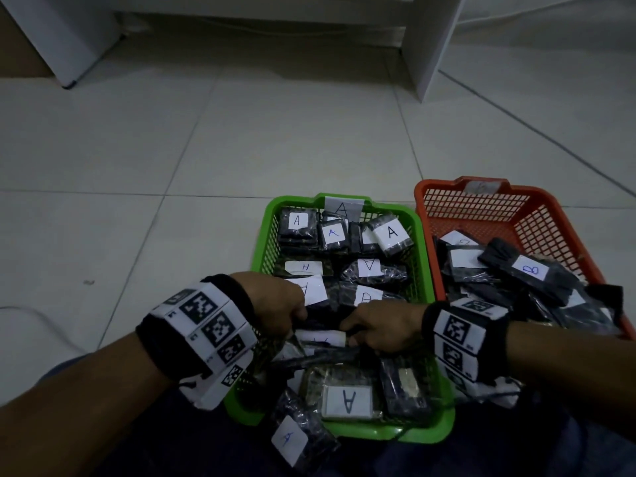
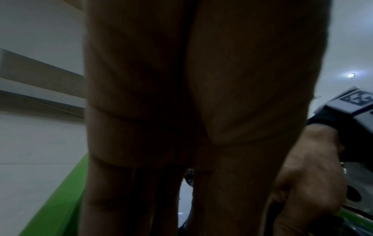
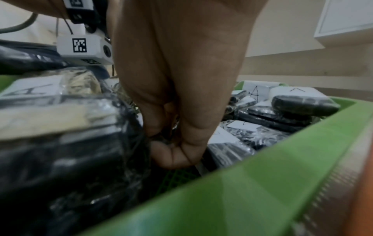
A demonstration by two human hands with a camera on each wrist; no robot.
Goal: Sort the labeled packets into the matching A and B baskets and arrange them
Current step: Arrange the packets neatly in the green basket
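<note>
Nearest us, one A-labelled packet (image 1: 303, 438) hangs over the green basket's (image 1: 426, 256) near rim. We have both hands down among the dark packets in that basket: our left hand (image 1: 275, 304) and right hand (image 1: 382, 327) each curl their fingers around a stack of packets (image 1: 320, 339) between them. Beside it on the right, the orange basket (image 1: 537, 218) holds a packet marked B (image 1: 528, 270).

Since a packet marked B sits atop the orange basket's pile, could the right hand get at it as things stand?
Probably yes: the B packet lies uncovered on top, but the right hand first must release the packet it grips in the green basket.
</note>
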